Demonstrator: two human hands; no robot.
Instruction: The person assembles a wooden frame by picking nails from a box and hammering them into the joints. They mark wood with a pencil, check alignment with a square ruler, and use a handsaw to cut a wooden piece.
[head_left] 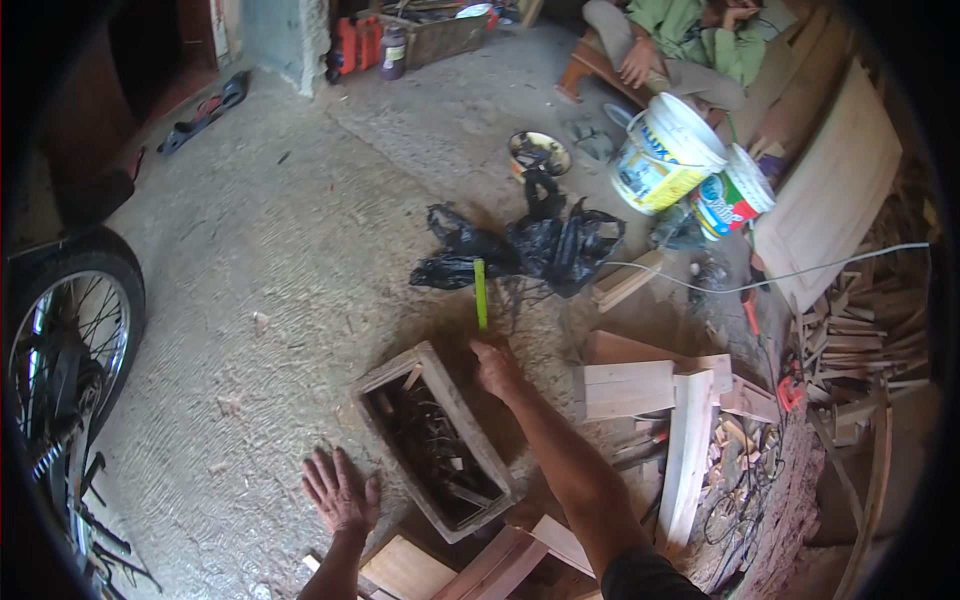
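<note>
My left hand (341, 492) is open, fingers spread, over the floor at the left of a wooden box. The wooden box (392, 440) is long, narrow and open-topped, with dark metal odds and ends inside. Beyond its right side, my right hand (497, 368) has its fingers curled closed at the near end of a narrow, bright yellow-green strip (481, 295). The strip points away from me toward black plastic bags (565, 245). What exactly it is, and how the fingers grip it, is too small to make out.
Wooden boards (630, 388) lie at the right, beside scraps and cables. More planks (495, 565) lie close to me. A motorcycle wheel (75, 330) stands at the left. White buckets (665, 150) stand far right, near a seated person (690, 50). A cable (800, 278) crosses the right.
</note>
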